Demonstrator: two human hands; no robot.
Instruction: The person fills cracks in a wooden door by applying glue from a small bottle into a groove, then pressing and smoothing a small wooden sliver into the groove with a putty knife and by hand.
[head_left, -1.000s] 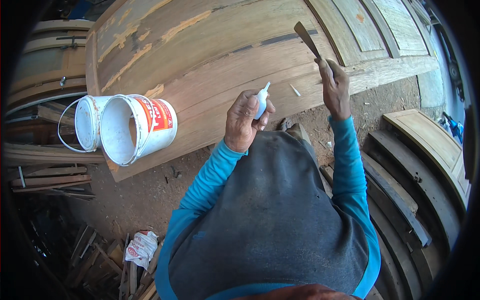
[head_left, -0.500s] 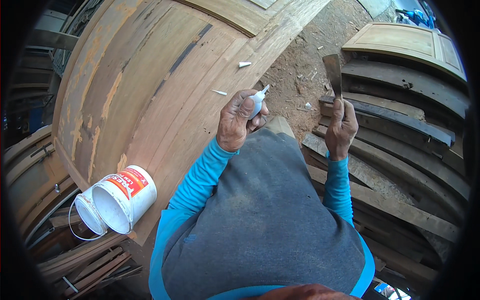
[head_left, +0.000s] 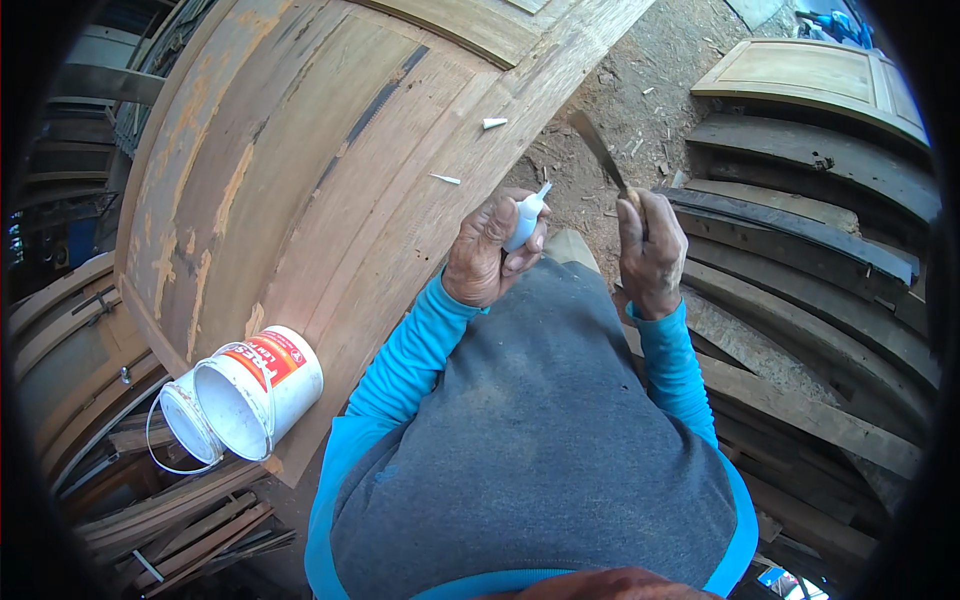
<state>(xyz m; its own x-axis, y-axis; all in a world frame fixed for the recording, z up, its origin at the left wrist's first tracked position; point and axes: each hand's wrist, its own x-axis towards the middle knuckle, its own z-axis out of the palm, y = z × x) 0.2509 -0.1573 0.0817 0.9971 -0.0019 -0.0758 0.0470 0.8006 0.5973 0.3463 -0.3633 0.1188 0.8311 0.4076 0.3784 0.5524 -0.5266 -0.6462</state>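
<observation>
1. The left hand [head_left: 487, 252] has its fingers wrapped around a small white glue bottle [head_left: 526, 216], nozzle poking out above them.
2. The right hand [head_left: 650, 255] grips a flat scraper [head_left: 600, 152], blade rising up-left from the knuckles.
3. Left of both fists lies a wooden door [head_left: 300, 170], with a tipped white bucket [head_left: 262, 390] at its lower edge.

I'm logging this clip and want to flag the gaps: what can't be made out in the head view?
- Small white bottle: body wrapped by the left hand, only the nozzle shows.
- Flat blade: handle buried in the right hand.
- White bucket: inside too washed out to judge contents.
- Two white bits on the wooden door panel: too small to identify.
</observation>
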